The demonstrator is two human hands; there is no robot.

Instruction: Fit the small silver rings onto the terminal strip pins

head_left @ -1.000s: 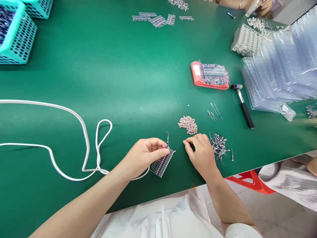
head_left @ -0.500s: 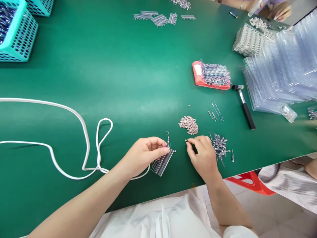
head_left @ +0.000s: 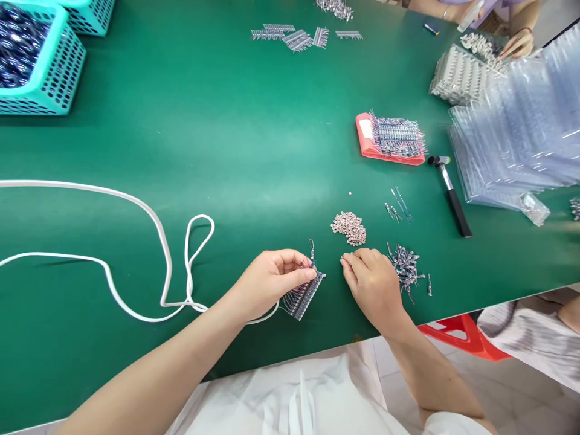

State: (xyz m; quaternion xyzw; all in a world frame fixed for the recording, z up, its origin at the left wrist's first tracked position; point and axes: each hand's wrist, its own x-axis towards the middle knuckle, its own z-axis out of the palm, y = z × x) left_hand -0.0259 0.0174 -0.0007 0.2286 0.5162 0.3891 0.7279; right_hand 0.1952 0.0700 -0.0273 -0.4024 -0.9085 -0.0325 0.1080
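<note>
My left hand [head_left: 283,275] is closed in a pinch on a small dark component with wire leads [head_left: 312,254], which stands up from the fingertips with a looped wire at its top. Right under those fingers is a strip of wired components [head_left: 304,299], partly hidden by the hand. My right hand [head_left: 371,281] rests on the table with thumb and forefinger together; whatever is at the fingertips is too small to make out. A pile of small pinkish discs [head_left: 348,228] lies just beyond it. Beside its knuckles is a heap of loose wired components [head_left: 406,266].
White cable [head_left: 165,254] loops across the left of the green table. Turquoise baskets [head_left: 67,72] stand far left. On the right are a red-wrapped bundle [head_left: 392,139], a hammer [head_left: 453,199] and stacked clear plastic sheets [head_left: 512,139]. A co-worker's hand [head_left: 519,43] is at top right.
My right fingertips have closed over the spot where a small disc showed half a second ago. My left hand keeps its hold. The co-worker's hand has come down to the white parts.
</note>
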